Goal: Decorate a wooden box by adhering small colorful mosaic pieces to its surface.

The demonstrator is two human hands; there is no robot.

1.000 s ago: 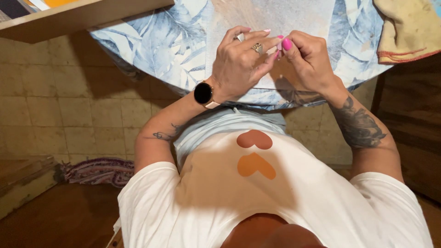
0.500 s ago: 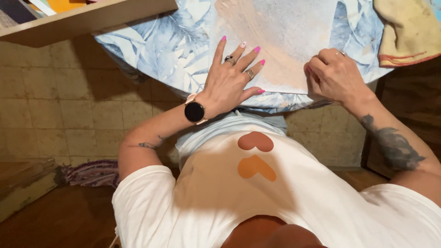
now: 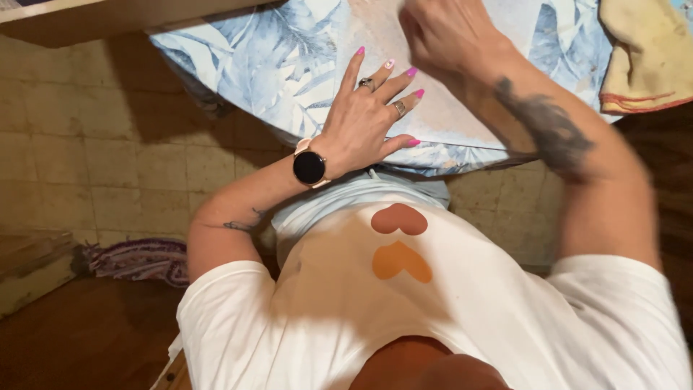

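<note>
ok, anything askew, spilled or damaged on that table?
Nothing is clearly spilled or broken. The pale translucent sheet lies flat on the blue leaf-print tablecloth under the left hand, fingers spread. The right hand is motion-blurred, its grip unreadable. A crumpled yellow cloth sits at the table's edge.

The right hand [image 3: 447, 32] is smeared by motion blur and its fingertips run off the top edge, so whether it grips anything cannot be told. The pale sheet of paper or cloth [image 3: 375, 29] under it is cut off above and partly covered by both hands. The yellow cloth with a red-striped hem [image 3: 642, 58] is clipped at the upper right corner. The striped purple rug [image 3: 137, 258] lies half behind the left arm, possibly folded.
</note>
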